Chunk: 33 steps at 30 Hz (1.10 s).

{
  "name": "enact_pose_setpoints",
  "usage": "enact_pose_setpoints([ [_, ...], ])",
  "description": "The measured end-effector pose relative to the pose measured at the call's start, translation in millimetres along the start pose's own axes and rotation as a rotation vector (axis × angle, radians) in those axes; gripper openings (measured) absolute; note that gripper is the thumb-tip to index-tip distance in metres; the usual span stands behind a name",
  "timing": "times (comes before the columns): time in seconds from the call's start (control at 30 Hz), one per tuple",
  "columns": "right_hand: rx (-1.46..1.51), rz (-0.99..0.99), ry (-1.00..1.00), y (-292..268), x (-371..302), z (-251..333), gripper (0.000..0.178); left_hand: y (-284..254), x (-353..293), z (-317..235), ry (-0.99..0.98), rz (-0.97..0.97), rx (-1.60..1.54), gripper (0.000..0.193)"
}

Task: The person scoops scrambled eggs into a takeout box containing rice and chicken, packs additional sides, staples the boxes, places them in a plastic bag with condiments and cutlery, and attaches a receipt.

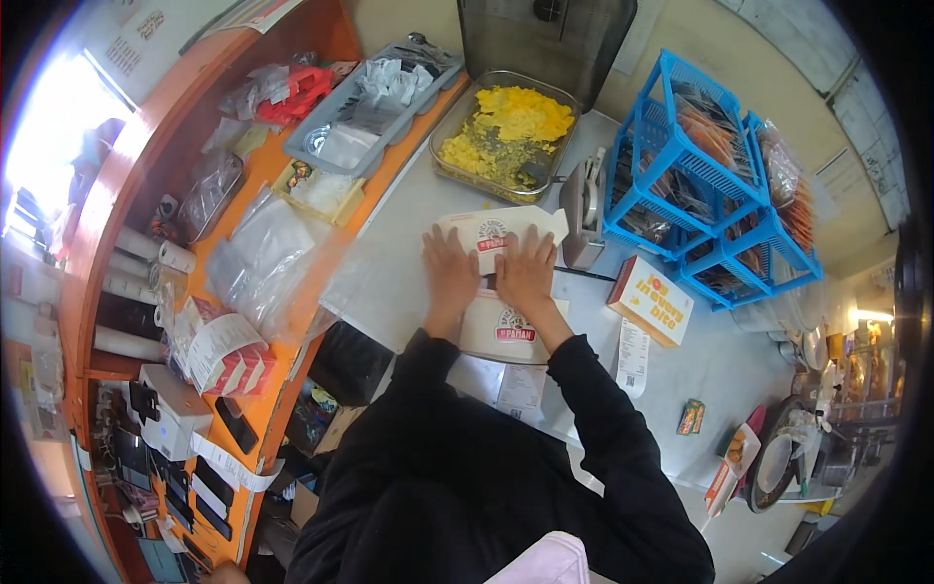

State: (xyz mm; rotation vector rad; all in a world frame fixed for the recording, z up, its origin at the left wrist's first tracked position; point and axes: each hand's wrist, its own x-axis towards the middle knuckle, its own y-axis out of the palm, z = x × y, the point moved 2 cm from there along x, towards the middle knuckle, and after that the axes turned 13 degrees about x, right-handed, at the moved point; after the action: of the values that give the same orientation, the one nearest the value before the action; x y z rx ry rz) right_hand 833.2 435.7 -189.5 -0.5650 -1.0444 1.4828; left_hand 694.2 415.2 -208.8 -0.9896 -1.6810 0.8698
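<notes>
Both my hands lie on a white paperboard food carton (501, 336) with red and black printing, at the middle of the steel counter. My left hand (452, 275) rests flat on the carton's left side, fingers stretched toward the far panel. The right hand (526, 273) presses down on its right side, its fingers spread. Between my hands a dark gap shows in the carton. I cannot tell whether the near and far printed panels belong to one carton or two. A paper receipt (521, 389) sticks out at the carton's near edge.
Beyond the hands stands a metal tray (443, 173) of yellow rice. Blue plastic baskets (671, 161) with packets rise at the right, near a yellow and white box (650, 300). Sauce sachets (691, 417) lie nearer. An orange shelf (277, 365) with plastic bags runs along the left.
</notes>
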Motion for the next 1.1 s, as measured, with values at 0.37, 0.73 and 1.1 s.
enact_pose_setpoints([
  [0.37,0.661,0.046,0.286,24,62,-73,0.066,53,41,49,-0.220,0.116,-0.600,0.061],
  [0.73,0.366,0.140,0.526,-35,82,-62,0.070,-35,91,27,-0.377,0.485,-0.261,0.089],
  [1.1,0.365,0.289,0.228,6,45,-74,0.065,37,35,51,-0.085,0.207,-0.408,0.077],
])
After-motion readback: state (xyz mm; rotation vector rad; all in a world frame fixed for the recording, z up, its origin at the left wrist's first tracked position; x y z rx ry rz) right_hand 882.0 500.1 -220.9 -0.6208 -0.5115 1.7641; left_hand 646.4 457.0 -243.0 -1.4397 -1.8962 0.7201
